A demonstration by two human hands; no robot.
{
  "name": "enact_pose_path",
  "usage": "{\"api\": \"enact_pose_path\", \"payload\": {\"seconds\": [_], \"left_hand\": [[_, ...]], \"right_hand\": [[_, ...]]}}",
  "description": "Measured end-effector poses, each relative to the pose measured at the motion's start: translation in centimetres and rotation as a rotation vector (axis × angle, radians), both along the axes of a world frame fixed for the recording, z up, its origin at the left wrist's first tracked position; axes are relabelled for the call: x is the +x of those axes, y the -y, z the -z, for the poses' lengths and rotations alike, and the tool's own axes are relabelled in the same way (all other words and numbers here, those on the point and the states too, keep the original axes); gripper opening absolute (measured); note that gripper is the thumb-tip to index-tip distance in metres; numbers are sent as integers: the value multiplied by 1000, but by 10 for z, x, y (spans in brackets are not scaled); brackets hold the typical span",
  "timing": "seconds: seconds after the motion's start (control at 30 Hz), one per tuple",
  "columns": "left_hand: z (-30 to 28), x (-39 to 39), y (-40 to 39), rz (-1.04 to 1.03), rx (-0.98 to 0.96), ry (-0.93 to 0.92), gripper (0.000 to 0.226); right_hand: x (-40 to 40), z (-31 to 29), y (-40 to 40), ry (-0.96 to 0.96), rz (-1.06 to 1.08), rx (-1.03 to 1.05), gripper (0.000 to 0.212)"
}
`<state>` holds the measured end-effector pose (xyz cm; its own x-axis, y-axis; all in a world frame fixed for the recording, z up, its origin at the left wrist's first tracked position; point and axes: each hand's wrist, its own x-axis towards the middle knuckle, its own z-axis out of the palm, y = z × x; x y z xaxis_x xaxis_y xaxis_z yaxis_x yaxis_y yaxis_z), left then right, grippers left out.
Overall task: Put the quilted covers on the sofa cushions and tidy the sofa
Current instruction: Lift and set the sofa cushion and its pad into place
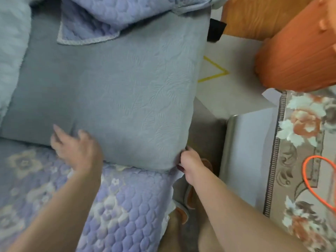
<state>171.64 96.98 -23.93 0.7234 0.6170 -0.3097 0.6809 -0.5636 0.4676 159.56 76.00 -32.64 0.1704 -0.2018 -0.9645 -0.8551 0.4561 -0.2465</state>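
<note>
Pinching the near front corner of the grey-blue sofa cushion [109,91], your right hand [190,165] has its fingers curled tight on the fabric at the cushion's edge. Your left hand [78,148] lies flat on the cushion's near side with fingers spread and relaxed, gripping nothing. The cushion, embossed with a leaf pattern, sits on the sofa seat and fills the middle of the view; its near edge overlaps a lavender quilted cover [101,206] with a pale flower print, which is spread over the seat section closest to you. A second bundle of the same lavender quilting [112,13] is heaped at the far end of the cushion, one hemmed corner flopped onto the grey surface. A pale blue back cushion [12,42] lines the left edge of the view. Beside the sofa, an orange stool [298,59] stands on the light floor near yellow tape lines [214,71]. A floral rug [305,142] runs along the right, with an orange cord [312,171] looped across it. Your foot in a sandal [183,202] shows below the right wrist, just beside the sofa's front.
</note>
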Motion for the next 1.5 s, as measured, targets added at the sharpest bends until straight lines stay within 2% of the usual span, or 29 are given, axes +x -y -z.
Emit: {"api": "enact_pose_path", "payload": {"seconds": [0.07, 0.13, 0.2, 0.23, 0.3, 0.4, 0.5, 0.57, 0.63, 0.67, 0.7, 0.73, 0.77, 0.8, 0.87, 0.9, 0.97, 1.0, 1.07, 1.13, 1.2, 1.27, 1.33, 1.4, 1.47, 1.5], "left_hand": [[16, -19, 12, 584, 166, -67, 60], [29, -30, 50, 969, 197, -229, 64], [45, -45, 81, 1215, 343, -279, 65], [52, -43, 93, 1299, 408, -197, 64], [53, -23, 113, 1443, 480, -31, 62], [57, 24, 136, 1369, 496, 8, 65], [78, 41, 143, 1312, 582, 41, 70], [87, 40, 141, 1321, 586, 108, 70], [100, 41, 138, 1322, 575, 174, 70], [101, 41, 138, 1322, 577, 191, 70], [104, 42, 137, 1330, 589, 204, 70], [105, 43, 137, 1333, 598, 201, 70], [104, 43, 137, 1336, 600, 198, 70], [103, 43, 137, 1339, 597, 189, 70], [100, 41, 137, 1342, 613, 163, 70], [98, 39, 137, 1340, 615, 157, 70], [97, 42, 140, 1337, 611, 165, 70], [99, 44, 141, 1334, 611, 166, 71], [104, 44, 144, 1344, 603, 153, 71], [104, 44, 144, 1359, 637, 99, 72], [100, 43, 145, 1358, 674, 51, 72], [94, 41, 151, 1348, 639, 29, 69], [86, 22, 156, 1253, 485, 25, 66], [74, -24, 145, 1160, 243, 37, 67], [57, -92, 127, 1156, 37, -20, 73], [48, -124, 114, 1162, -60, -59, 74]], "right_hand": [[-2, 7, 0, 10, 137, 42, 22], [-12, 13, 7, 2, 14, -79, 16], [-30, 18, 20, -46, -209, -286, 19], [-38, 21, 29, -83, -249, -370, 21], [-56, 33, 45, -187, -219, -379, 29], [-76, 50, 59, -272, -109, -196, 40], [-67, 82, 60, -178, -98, -101, 41], [-43, 112, 54, -134, -18, 23, 58], [-16, 146, 41, -116, 177, 195, 85], [-4, 152, 36, -76, 250, 261, 81], [8, 157, 30, -13, 290, 310, 60], [15, 159, 24, 35, 276, 289, 35], [14, 159, 19, 37, 214, 218, 21], [6, 157, 19, 5, 93, 94, 20], [-33, 162, 33, -164, -309, -257, 24], [-63, 166, 45, -266, -437, -384, 25], [-102, 172, 66, -403, -425, -464, 29], [-104, 171, 69, -386, -403, -485, 28], [-72, 163, 64, -193, -356, -464, 20], [-25, 147, 48, -11, -188, -345, 13], [21, 120, 49, 93, -16, -295, 25], [58, 78, 60, 176, 24, -474, 38], [87, 20, 66, 315, -61, -775, 36], [105, -38, 48, 524, -247, -959, 32], [117, -70, 16, 722, -530, -965, 32], [123, -75, -8, 795, -677, -903, 34]]}}
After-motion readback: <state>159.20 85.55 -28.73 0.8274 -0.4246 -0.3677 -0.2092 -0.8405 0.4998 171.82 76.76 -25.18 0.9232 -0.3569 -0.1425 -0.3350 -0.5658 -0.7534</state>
